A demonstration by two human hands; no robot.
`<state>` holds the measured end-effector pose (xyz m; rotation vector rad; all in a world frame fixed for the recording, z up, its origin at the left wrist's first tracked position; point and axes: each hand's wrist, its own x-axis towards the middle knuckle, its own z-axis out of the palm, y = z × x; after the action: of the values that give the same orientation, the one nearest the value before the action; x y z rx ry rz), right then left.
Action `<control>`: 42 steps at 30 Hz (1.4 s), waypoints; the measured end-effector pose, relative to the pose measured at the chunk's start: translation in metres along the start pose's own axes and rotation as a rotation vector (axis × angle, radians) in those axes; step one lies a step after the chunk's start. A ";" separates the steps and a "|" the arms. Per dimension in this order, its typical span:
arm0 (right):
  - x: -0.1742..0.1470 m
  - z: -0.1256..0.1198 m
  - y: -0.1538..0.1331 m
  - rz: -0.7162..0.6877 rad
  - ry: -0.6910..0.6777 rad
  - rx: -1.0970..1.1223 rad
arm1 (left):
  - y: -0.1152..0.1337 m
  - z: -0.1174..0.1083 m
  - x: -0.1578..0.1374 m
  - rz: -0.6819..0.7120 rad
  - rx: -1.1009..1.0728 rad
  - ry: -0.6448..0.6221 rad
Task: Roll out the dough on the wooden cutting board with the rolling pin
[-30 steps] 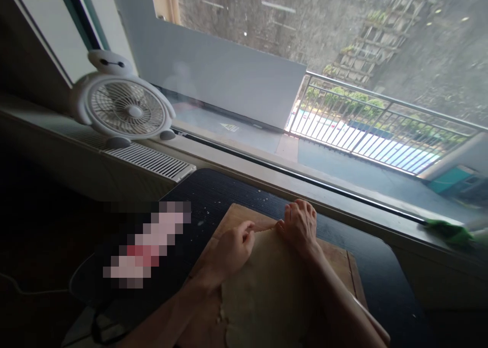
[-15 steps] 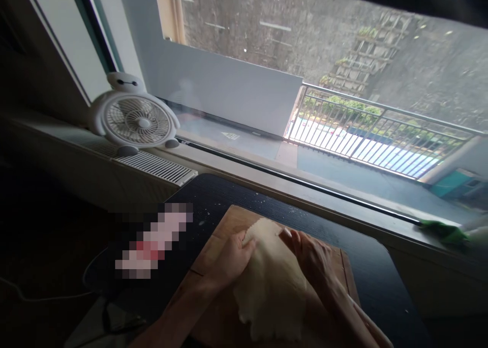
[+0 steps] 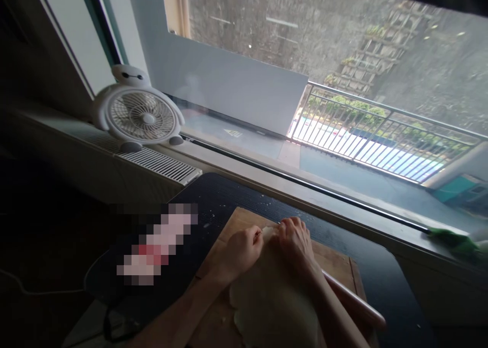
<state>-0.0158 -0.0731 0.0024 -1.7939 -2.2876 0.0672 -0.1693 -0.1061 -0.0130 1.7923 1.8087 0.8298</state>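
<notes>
A pale, thin sheet of dough (image 3: 272,297) with an uneven edge lies over the wooden board (image 3: 236,226), its near part running out of the picture. My left hand (image 3: 246,246) is closed on the far left edge of the sheet, with the fingers curled in. Beside it, my right hand (image 3: 295,238) has its fingers bent over the far right edge, gripping the dough; the fingertips are hidden. A wooden rolling pin (image 3: 356,299) lies on the right of the board, partly covered by my right forearm.
The board rests on a black table (image 3: 381,266) dusted with flour specks. A blurred-out pinkish item (image 3: 156,246) sits at the table's left. Behind are a white fan (image 3: 147,116) on a radiator (image 3: 163,165), a window sill, and a green thing (image 3: 452,241) at right.
Both hands have come closer together at the dough's far edge, and the right hand has turned over it. The sheet lies wider and flatter towards me. The rolling pin now shows at right.
</notes>
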 end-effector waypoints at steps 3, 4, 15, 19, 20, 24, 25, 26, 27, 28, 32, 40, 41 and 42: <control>-0.006 0.001 -0.002 -0.100 0.045 0.017 | -0.005 0.003 -0.005 0.039 -0.086 0.014; -0.003 0.000 0.000 -0.088 0.061 -0.003 | -0.007 0.004 -0.005 0.055 -0.110 0.031; 0.012 0.002 -0.005 -0.129 -0.007 0.042 | -0.009 0.007 -0.004 0.092 -0.217 0.046; 0.028 0.001 0.004 0.039 -0.048 -0.031 | -0.007 0.005 -0.004 0.082 -0.231 0.064; 0.029 0.002 0.005 0.060 -0.084 -0.019 | -0.008 0.005 -0.004 0.076 -0.236 0.068; 0.019 0.011 -0.003 -0.092 -0.107 0.103 | -0.010 0.005 -0.004 0.072 -0.244 0.070; 0.018 0.012 -0.004 -0.113 -0.085 0.107 | -0.010 0.005 -0.004 0.070 -0.248 0.071; 0.020 0.012 -0.003 -0.104 -0.075 0.096 | -0.010 0.004 -0.004 0.070 -0.255 0.072; 0.024 0.011 0.000 -0.072 -0.085 0.076 | -0.009 0.004 -0.004 0.070 -0.263 0.075; 0.029 0.009 0.004 -0.032 -0.112 0.049 | -0.009 0.004 -0.004 0.070 -0.273 0.080; 0.040 0.007 0.010 0.040 -0.201 0.013 | -0.007 0.001 -0.004 0.066 -0.315 0.092; 0.033 0.011 -0.005 -0.064 0.100 -0.084 | -0.007 0.004 -0.003 0.049 -0.276 0.082; 0.040 0.008 -0.001 -0.045 0.128 -0.112 | -0.008 0.005 -0.002 0.045 -0.263 0.099; 0.045 0.005 0.004 -0.032 0.151 -0.136 | -0.009 0.005 -0.001 0.036 -0.249 0.109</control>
<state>-0.0231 -0.0286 0.0042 -1.7595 -2.2607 -0.2270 -0.1718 -0.1059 -0.0230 1.6523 1.6587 1.1333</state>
